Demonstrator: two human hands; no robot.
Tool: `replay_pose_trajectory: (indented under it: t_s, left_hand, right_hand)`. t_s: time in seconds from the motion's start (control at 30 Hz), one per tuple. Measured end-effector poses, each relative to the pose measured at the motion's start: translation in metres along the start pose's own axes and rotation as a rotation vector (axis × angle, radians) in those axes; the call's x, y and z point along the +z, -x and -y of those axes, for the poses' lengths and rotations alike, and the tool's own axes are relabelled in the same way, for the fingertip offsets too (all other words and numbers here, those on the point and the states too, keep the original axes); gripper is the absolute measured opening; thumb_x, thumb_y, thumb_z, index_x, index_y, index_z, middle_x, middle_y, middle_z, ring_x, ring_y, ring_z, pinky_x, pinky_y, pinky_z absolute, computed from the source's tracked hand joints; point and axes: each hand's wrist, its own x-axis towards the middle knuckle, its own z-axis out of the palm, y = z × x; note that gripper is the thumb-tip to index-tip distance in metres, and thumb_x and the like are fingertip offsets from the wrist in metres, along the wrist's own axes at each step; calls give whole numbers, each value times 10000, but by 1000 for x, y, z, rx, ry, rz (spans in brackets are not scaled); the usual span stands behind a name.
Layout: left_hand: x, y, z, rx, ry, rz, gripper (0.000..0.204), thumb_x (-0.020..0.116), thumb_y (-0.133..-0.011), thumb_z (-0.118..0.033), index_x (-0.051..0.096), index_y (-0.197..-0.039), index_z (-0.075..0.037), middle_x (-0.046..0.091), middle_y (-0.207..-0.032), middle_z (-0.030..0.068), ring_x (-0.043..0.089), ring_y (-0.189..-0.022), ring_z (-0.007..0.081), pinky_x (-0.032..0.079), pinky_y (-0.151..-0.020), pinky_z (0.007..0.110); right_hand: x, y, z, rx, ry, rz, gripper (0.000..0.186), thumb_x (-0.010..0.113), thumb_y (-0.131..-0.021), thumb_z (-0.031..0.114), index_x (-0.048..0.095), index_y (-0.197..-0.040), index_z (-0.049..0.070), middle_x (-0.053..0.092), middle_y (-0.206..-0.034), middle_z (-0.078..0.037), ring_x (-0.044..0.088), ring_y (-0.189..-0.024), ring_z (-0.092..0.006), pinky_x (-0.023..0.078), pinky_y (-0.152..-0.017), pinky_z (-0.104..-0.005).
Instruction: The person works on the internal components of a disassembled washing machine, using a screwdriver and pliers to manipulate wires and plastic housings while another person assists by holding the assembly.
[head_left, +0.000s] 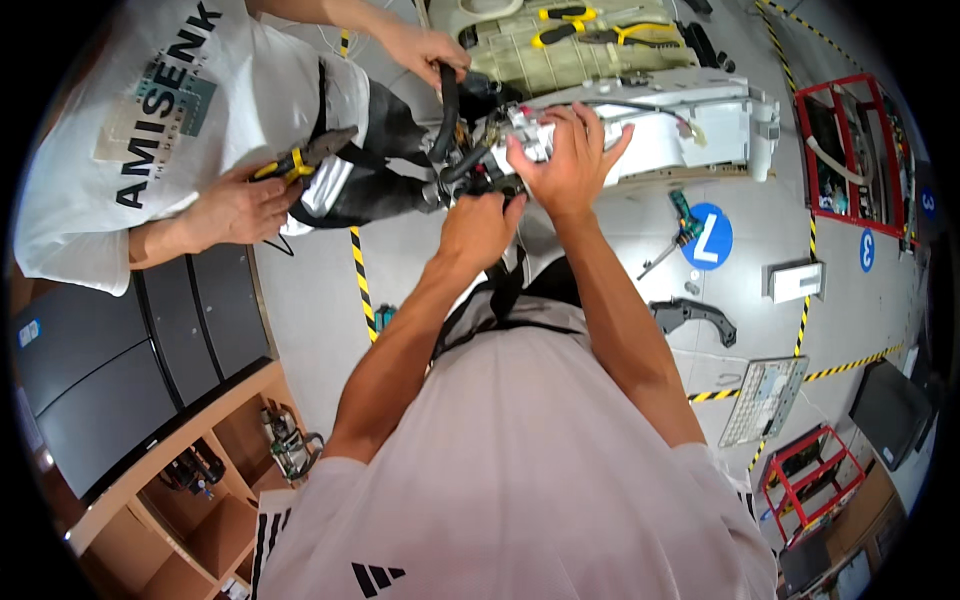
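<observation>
My left hand (478,226) is closed around the cluster of black hoses and fittings (462,165) at the end of a white appliance unit (660,125). My right hand (568,160) rests on the white unit's metal end, fingers spread over the wiring. A co-worker in a white shirt stands at the left. One of that person's hands (425,50) grips a black hose (448,95). The other hand (235,205) holds yellow-handled pliers (300,160).
Yellow-handled tools (565,25) lie on a beige panel at the top. On the floor sit a blue round marker (708,238), a black bracket (695,318), a grey grille (762,398), yellow-black tape and red frames (850,150). A wooden shelf (190,450) stands lower left.
</observation>
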Motion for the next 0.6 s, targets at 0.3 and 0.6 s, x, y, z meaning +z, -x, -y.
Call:
replay_pose_trajectory:
  t_s: [0.3,0.6]
  left_hand:
    - [0,4,-2,32,62,-27,464,576,-970,-351,636,-730,41,609,-585,212,617,-547,398,495,-564,464]
    - [-15,23,-5,66,258,-1,407,617,-960,-348,556,-794,19,632,-765,235,605,-713,438,474,-637,492]
  right_hand:
    - [4,1,-5,-3,-37,-4,391,807,-651,425,610,-840,145,644,-956,40,573,-1097,-222,135,-1103,-674]
    - [9,2,-5,26,-16,79,394,805,-675,461,640,-862,157,629,-1018,32,546,-1146,-229,96,-1099,-675]
